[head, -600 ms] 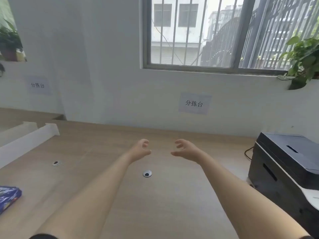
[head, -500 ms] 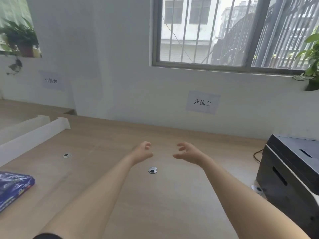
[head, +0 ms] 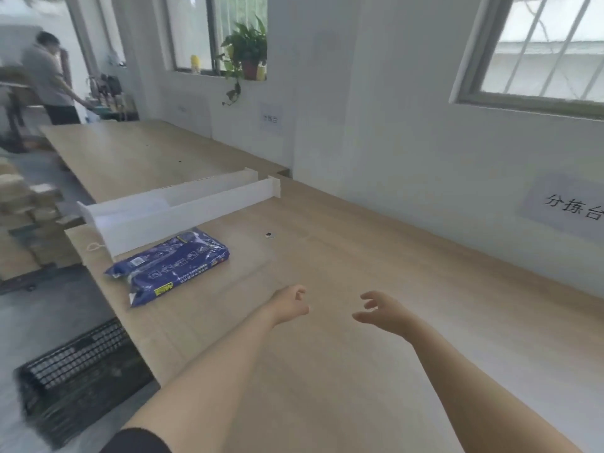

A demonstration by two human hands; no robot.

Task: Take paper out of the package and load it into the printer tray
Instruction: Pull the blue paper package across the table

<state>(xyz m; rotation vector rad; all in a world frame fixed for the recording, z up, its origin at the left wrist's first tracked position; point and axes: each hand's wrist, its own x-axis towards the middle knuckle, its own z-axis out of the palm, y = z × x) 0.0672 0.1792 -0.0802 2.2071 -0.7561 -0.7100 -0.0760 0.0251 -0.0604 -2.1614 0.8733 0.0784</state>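
A blue paper package (head: 170,265) lies flat on the wooden table (head: 359,263) near its left edge, one end looking torn open. My left hand (head: 291,304) hovers over the table to the right of the package, apart from it, fingers loosely curled and holding nothing. My right hand (head: 384,312) floats beside it, fingers spread and empty. The printer is out of view.
White divider rails (head: 183,204) lie across the table behind the package. A black plastic crate (head: 78,364) sits on the floor at the left. Stacked cardboard boxes (head: 26,220) stand farther left. A person (head: 49,76) stands at the far end. A small grommet (head: 270,235) sits in the tabletop.
The view has swung left: the printer has left the frame and the whole blue package has come into sight. Both hands remain held out, empty.
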